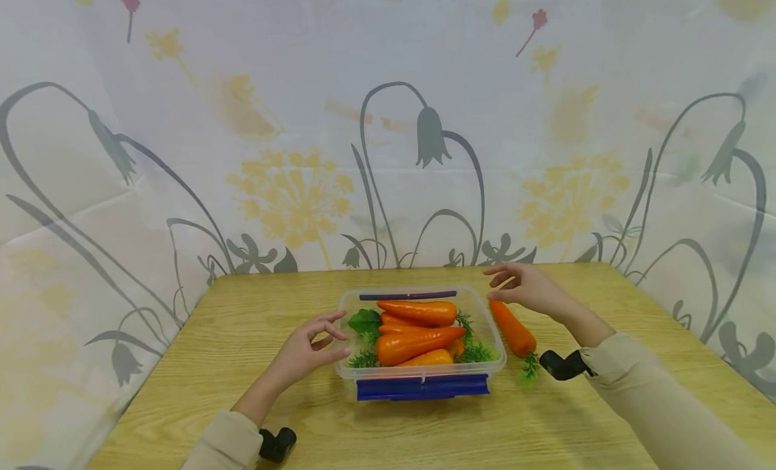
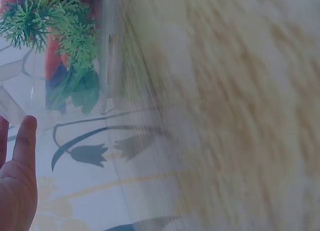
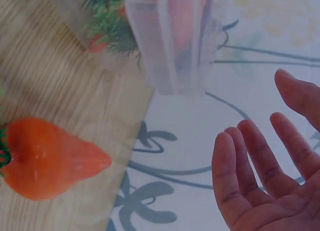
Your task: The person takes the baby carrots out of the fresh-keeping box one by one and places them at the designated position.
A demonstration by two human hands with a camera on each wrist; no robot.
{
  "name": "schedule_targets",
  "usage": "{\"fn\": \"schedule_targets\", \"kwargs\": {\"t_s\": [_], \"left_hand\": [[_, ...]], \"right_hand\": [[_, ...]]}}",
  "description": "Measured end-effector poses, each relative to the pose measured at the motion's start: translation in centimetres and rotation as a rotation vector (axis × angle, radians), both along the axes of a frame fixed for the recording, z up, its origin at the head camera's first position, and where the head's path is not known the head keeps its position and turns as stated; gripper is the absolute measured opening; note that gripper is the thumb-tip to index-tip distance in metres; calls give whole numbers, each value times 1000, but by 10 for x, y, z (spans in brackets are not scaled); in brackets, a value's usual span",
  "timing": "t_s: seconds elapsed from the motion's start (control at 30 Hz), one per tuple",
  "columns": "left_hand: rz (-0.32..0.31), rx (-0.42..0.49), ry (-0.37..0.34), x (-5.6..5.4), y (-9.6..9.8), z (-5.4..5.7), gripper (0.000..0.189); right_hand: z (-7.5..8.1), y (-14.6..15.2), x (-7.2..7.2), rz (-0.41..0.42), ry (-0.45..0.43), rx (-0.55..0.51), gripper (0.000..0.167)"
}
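Observation:
A clear plastic box (image 1: pixel 345 370) with blue latches stands on the table, filled with several orange carrots (image 1: pixel 418 345) and their green tops. My left hand (image 1: pixel 306 349) is at the box's left side, fingers loosely bent and nothing in them; in the left wrist view its thumb and finger edge show near the box wall. Over the tip of a single carrot (image 1: pixel 514 330) lying right of the box, my right hand (image 1: pixel 533 291) hovers with relaxed, parted fingers. That carrot (image 3: pixel 50 158) lies apart from the hand in the right wrist view, its tip pointing toward the fingers.
The wooden table (image 1: pixel 291 423) ends at a patterned cloth backdrop (image 1: pixel 388 187) with grey and yellow flowers. Blue latch flaps (image 1: pixel 424 388) hang down along the box's near side. A black wrist camera (image 1: pixel 564 365) sits by the right sleeve, close to the loose carrot's leaves.

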State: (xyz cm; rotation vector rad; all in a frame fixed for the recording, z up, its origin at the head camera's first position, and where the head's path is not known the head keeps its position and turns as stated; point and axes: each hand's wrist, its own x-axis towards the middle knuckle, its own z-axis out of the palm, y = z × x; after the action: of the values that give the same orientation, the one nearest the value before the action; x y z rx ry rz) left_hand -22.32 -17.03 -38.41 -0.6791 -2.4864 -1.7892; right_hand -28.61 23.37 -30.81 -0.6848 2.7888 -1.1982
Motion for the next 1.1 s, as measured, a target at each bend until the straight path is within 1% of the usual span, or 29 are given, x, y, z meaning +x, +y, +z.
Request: {"fn": "schedule_targets", "kwargs": {"t_s": [0.13,0.27,0.5,0.77,1.0,1.1], "left_hand": [[1,-1,-3,0,0,1,25],[3,2,2,0,0,1,24],[1,1,-2,1,0,1,25],[6,-1,-5,1,0,1,25],[5,0,-12,1,0,1,22],[5,-2,-9,1,0,2,20]], "right_hand": [[3,-10,-3,24,21,29,45],[5,-19,-8,73,14,49,46],[10,-35,-8,224,28,61,43],[12,-54,-13,385,-67,75,45],[12,-72,-15,491,-75,134,43],[13,-80,-15,528,-103,161,42]]}}
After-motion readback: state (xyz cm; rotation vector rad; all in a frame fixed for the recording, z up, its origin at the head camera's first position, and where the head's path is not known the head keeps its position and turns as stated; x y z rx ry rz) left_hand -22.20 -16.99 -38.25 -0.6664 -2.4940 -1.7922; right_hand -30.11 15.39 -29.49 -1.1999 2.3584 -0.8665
